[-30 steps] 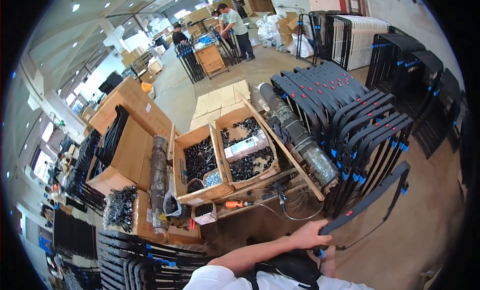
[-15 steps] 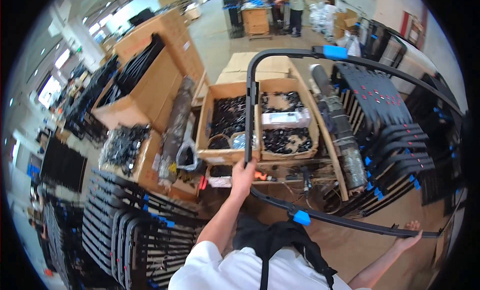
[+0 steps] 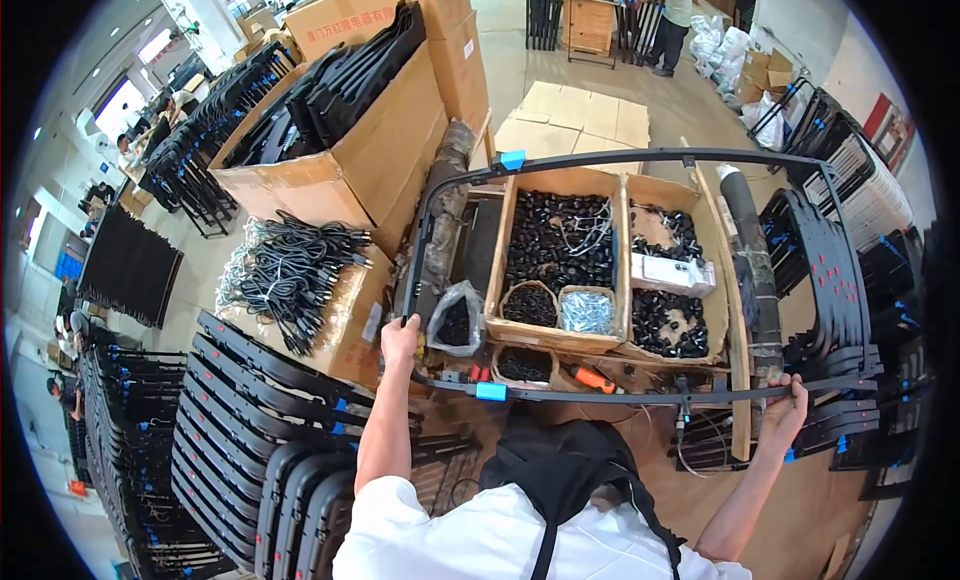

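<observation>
My left hand (image 3: 400,342) is closed around the left corner side of a large black rectangular tube frame (image 3: 570,394) with rounded corners and blue pads. At the right, my right hand (image 3: 785,408) is closed on the near bar of the same frame. The frame lies level above a workbench, ringing two open cardboard boxes. In the left box (image 3: 497,325) are small black plastic parts, a round tub and a heap of silvery screws. The right box (image 3: 722,350) holds more black parts and a white carton (image 3: 672,273).
Black frames are stacked at lower left (image 3: 235,420) and at right (image 3: 830,280). A cable bundle (image 3: 295,275) sits on a carton, beside a big box (image 3: 320,185) of black parts. An orange-handled power tool (image 3: 595,380) lies at the bench's near edge. People work at the back.
The frame has swung from tilted to level and moved left. My left hand went left and my right hand rose, closing on the near bar. The view has shifted too.
</observation>
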The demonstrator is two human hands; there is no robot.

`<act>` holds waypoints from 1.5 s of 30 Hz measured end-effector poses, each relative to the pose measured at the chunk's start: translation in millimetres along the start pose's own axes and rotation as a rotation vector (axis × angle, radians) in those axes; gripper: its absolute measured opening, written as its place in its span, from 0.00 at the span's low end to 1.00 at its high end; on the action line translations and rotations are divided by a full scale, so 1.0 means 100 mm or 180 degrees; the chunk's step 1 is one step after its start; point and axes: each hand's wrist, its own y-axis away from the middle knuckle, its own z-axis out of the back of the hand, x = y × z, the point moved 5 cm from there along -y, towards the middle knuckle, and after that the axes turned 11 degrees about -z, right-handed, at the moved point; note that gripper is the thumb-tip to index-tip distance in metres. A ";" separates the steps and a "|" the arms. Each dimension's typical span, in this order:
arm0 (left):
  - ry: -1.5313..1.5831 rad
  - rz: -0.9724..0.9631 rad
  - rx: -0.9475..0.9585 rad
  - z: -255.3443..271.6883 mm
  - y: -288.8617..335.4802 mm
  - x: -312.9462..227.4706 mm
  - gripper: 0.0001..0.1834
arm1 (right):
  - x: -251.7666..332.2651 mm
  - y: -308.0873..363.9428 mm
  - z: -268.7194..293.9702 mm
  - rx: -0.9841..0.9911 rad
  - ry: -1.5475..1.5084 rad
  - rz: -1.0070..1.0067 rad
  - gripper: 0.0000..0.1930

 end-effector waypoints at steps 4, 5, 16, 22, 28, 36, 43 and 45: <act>-0.0730 0.0036 0.0061 0.08 -0.37 0.11 0.17 | -0.33 -0.15 -0.14 -0.0388 0.0059 -0.0159 0.06; -0.0757 0.0019 0.0142 0.09 -0.47 0.16 0.17 | -0.37 -0.16 -0.11 -0.0468 0.0041 -0.0131 0.06; -0.2823 -0.1440 -0.0097 0.29 -0.51 -0.02 0.26 | -1.23 -0.19 0.23 -0.1115 0.0160 -0.1050 0.11; -0.3207 -0.1530 -0.0143 0.24 -0.33 0.06 0.29 | -1.74 -0.14 0.77 -0.1328 0.0189 -0.1509 0.11; -0.3166 -0.1330 -0.0220 0.32 -0.31 0.07 0.29 | -1.74 -0.08 0.76 -0.1018 0.0088 -0.1643 0.12; -0.2491 -0.1002 0.0002 0.30 -0.36 -0.01 0.30 | -1.89 -0.16 1.39 -0.0495 0.1206 -0.2029 0.27; -0.2963 -0.0951 0.0058 0.19 -0.35 0.04 0.32 | -2.10 -0.63 1.66 -0.0942 0.5222 -0.1341 0.25; -0.2923 -0.1057 0.0108 0.28 -0.37 0.01 0.32 | -2.26 -0.79 1.49 -0.1063 0.5261 -0.1364 0.28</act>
